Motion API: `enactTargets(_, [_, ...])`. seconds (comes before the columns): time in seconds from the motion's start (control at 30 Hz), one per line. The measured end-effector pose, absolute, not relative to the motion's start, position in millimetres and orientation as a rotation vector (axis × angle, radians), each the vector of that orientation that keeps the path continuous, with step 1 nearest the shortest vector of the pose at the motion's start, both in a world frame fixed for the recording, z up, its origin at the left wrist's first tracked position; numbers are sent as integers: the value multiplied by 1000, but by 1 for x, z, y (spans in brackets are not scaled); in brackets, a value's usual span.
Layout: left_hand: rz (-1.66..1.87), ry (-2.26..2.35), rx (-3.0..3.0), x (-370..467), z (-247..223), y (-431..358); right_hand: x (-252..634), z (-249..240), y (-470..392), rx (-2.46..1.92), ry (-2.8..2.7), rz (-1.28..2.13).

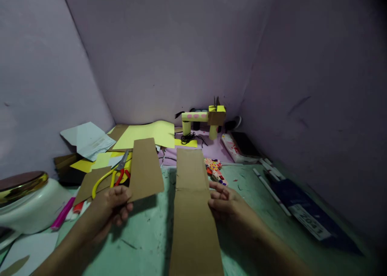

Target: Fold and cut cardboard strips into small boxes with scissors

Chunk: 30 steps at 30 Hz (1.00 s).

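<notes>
Between thumb and fingers, my left hand [117, 203] pinches the lower left corner of a rectangular cardboard piece [146, 169], held tilted above the table. My right hand [225, 201] grips the right edge of a long cardboard strip [195, 223], which has a crease across it and runs off the bottom of the view. Just beyond my left hand lie yellow-handled scissors [113, 173] and a red-handled tool [121, 177], partly hidden by the cardboard. Past the strip, a small patterned piece [215, 169] rests on the table.
A yellow paper animal figure [201, 118] stands at the back by black cord [189, 138]. Yellow sheets [151, 132] lie back left. On the left are a white pot [33, 207] and a magenta marker [63, 214]. White sticks [272, 191], a dark blue packet [314, 217] and a phone [244, 143] occupy the right.
</notes>
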State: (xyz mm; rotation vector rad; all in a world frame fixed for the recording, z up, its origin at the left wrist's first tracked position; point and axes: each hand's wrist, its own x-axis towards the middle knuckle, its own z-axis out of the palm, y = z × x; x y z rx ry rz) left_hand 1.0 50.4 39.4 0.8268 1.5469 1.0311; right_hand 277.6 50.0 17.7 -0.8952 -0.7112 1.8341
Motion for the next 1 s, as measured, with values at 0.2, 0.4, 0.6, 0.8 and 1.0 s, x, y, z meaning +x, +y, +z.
enactTargets(0.2, [854, 1429, 865, 39, 12, -6, 288, 40, 46, -901, -735, 1731])
enactTargets(0.4, [595, 1330, 917, 63, -4, -40, 269, 22, 43, -1112, -731, 1731])
enactTargets(0.6, [383, 1335, 799, 60, 9, -36, 256, 3, 46, -1263, -741, 1600])
enactTargets(0.8, [335, 1352, 838, 64, 16, -31, 249, -2, 53, -1345, -892, 1360])
enactTargets(1.0, [229, 1428, 980, 67, 16, -28, 251, -7, 52, -1390, -1023, 1255])
